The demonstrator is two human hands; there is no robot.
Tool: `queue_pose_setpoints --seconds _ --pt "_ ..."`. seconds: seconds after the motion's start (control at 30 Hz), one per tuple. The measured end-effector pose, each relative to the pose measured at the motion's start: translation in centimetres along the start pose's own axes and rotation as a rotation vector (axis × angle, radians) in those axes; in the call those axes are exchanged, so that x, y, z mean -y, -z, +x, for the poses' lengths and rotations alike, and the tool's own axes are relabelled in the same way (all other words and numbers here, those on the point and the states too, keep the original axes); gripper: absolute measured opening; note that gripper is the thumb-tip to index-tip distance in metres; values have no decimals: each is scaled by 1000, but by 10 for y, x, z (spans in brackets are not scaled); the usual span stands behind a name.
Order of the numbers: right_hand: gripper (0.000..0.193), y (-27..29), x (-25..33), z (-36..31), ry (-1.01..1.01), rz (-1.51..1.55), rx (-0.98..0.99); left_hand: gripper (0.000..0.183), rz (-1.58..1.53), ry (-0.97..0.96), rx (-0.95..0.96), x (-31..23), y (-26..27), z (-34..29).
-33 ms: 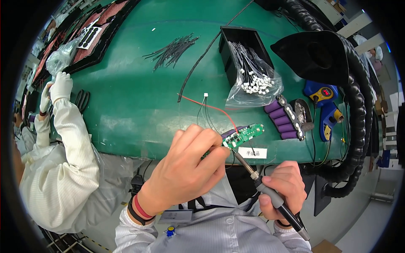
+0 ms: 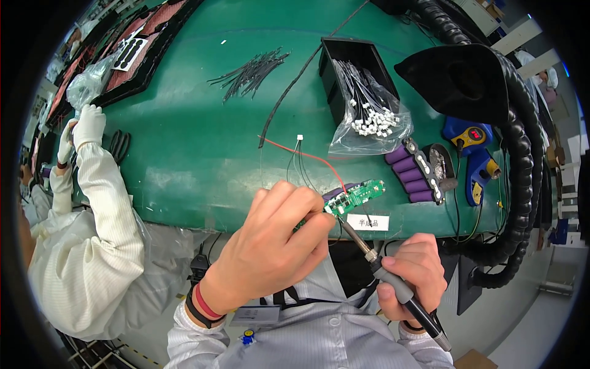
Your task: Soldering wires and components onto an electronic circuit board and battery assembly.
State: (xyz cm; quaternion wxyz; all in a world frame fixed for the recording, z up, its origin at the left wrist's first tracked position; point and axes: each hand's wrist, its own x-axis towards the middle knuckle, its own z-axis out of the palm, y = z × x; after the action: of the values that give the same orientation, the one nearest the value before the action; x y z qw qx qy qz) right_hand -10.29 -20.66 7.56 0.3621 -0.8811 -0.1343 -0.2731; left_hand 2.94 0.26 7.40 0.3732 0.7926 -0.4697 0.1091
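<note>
A green circuit board (image 2: pixel 364 193) lies over a purple battery pack (image 2: pixel 335 192) near the table's front edge. My left hand (image 2: pixel 270 243) is closed in a pinch over the board's left end; what its fingertips hold is hidden. My right hand (image 2: pixel 415 273) grips a soldering iron (image 2: pixel 399 289) by its grey and black handle. Its tip points up and left, meeting the board's lower edge beside my left fingertips. A red wire (image 2: pixel 313 156) runs from the board to the upper left. Thin dark leads with a white connector (image 2: pixel 300 138) lie beyond it.
A black bin (image 2: pixel 329 74) holds white-ended cables in a plastic bag. To the right are another purple battery pack (image 2: pixel 413 172), a blue soldering station (image 2: pixel 470 132) and a black fume hose (image 2: pixel 522 160). Black wires (image 2: pixel 252 74) lie farther back. A co-worker's gloved hand (image 2: pixel 90 126) is at left.
</note>
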Motion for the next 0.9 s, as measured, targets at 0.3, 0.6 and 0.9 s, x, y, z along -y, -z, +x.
queue_pose_setpoints --seconds 0.3,0.6,0.9 --pt "27 0 2 1 -19 -42 4 36 -15 28 -34 -1 -2 -3" --pt "25 1 3 2 -21 -43 8 35 0 19 -16 -2 1 -3" --pt "25 1 2 2 -10 -40 0 33 -2 -1 -14 -2 0 -2"
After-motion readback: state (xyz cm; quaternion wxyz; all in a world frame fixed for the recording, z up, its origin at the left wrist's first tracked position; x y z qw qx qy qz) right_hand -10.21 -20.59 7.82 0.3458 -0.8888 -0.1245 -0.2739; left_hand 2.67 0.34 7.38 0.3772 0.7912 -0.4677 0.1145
